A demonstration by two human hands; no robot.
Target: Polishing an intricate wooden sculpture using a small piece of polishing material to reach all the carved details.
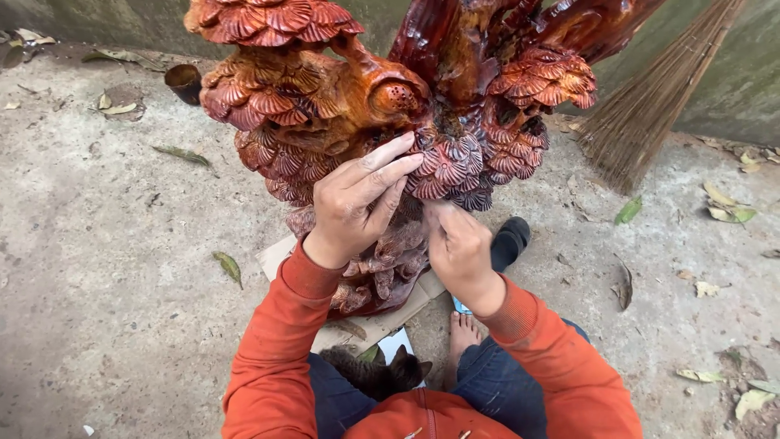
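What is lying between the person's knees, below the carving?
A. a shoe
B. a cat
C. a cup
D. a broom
B: a small dark cat lies between the knees, just below the carving; the broom leans against the wall at upper right.

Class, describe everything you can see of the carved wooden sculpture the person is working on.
The wooden sculpture is a tall, glossy reddish-brown carving covered in layered, fan-shaped clusters like scales or foliage, with darker twisted trunk forms at the top. It stands upright on a flattened cardboard sheet laid on the concrete ground. Its top runs out of view. The left hand rests flat on its middle, and the right hand presses against a lower cluster.
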